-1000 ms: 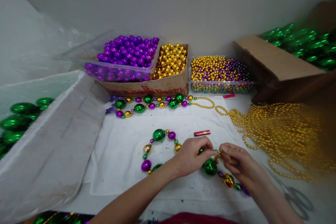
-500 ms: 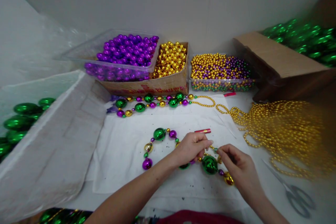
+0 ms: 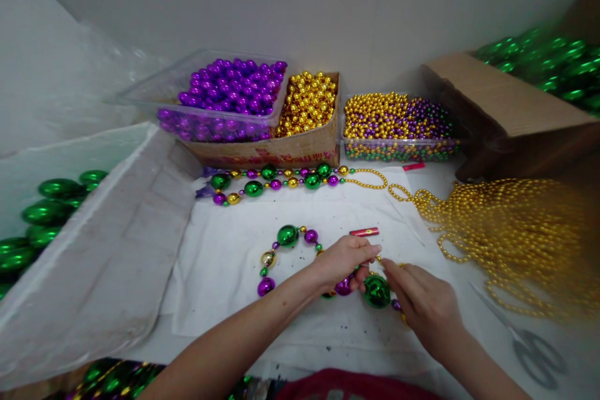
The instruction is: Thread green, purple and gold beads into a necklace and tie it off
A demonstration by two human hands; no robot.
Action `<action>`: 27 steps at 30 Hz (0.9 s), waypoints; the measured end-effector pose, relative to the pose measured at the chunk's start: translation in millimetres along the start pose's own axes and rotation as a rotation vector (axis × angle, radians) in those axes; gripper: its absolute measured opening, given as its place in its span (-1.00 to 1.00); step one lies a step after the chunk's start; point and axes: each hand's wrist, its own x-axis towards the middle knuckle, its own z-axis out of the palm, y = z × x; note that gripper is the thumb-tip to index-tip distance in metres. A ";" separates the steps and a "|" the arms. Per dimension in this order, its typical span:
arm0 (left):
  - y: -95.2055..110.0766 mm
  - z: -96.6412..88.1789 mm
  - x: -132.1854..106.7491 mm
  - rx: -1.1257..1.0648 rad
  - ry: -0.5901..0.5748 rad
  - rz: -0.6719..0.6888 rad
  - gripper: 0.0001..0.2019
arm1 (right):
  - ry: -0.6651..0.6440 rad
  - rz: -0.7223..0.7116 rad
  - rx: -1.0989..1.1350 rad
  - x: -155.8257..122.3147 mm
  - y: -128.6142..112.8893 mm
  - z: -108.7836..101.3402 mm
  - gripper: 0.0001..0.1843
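On the white cloth [image 3: 225, 250] lies a string of shiny green, purple and gold beads [image 3: 287, 235], curving from the left toward my hands. My left hand [image 3: 347, 261] is closed, pinching the bead string near its right part. Close beside it, my right hand [image 3: 424, 297] has thumb and fingers together on the same string, where a small gold bead [image 3: 379, 258] shows between the fingertips. A large green bead [image 3: 377, 290] hangs just below the two hands. My right fingers partly cover the beads beyond it. Behind my left hand rests a red lighter-like stick [image 3: 364, 232].
At the back stand a clear tub of purple beads [image 3: 234, 90], a carton of gold beads [image 3: 307, 106] and a tub of small mixed beads [image 3: 398, 119]. A finished-looking strand [image 3: 253, 188] lies before them. Gold bead chains [image 3: 506, 225] and scissors [image 3: 537, 350] are at right.
My right hand has moved slightly left and turned, its fingertips now nearer my left fingertips and covering more of the gold beads. The view has shifted a little.
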 end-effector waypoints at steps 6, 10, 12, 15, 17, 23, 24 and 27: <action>-3.0 -1.9 2.0 -0.106 -0.077 -0.034 -0.59 | 0.067 -0.145 -0.077 5.0 2.7 -2.1 -0.72; -7.3 -2.0 3.6 -0.126 -0.068 -0.041 -0.59 | 0.074 -0.170 -0.062 6.5 3.7 -1.0 -0.77; -8.8 -1.5 4.4 -0.126 -0.059 -0.051 -0.59 | 0.064 -0.154 -0.058 5.0 4.0 -0.4 -0.78; -9.6 -0.2 5.8 -0.135 -0.038 -0.070 -0.57 | 0.058 -0.136 -0.047 1.8 4.2 -0.1 -0.77; -9.0 0.6 6.5 -0.139 -0.031 -0.094 -0.56 | 0.062 -0.141 -0.050 0.2 4.7 -0.1 -0.73; -6.6 0.6 6.4 -0.143 -0.065 -0.127 -0.56 | 0.019 -0.190 -0.064 -1.5 7.1 0.1 -0.60; -6.8 0.6 6.4 -0.137 -0.071 -0.127 -0.56 | 0.032 -0.190 -0.053 -1.1 7.1 -0.1 -0.64; -7.7 0.3 5.9 -0.096 -0.076 -0.110 -0.58 | -0.005 -0.040 0.072 2.9 6.1 -1.5 -0.75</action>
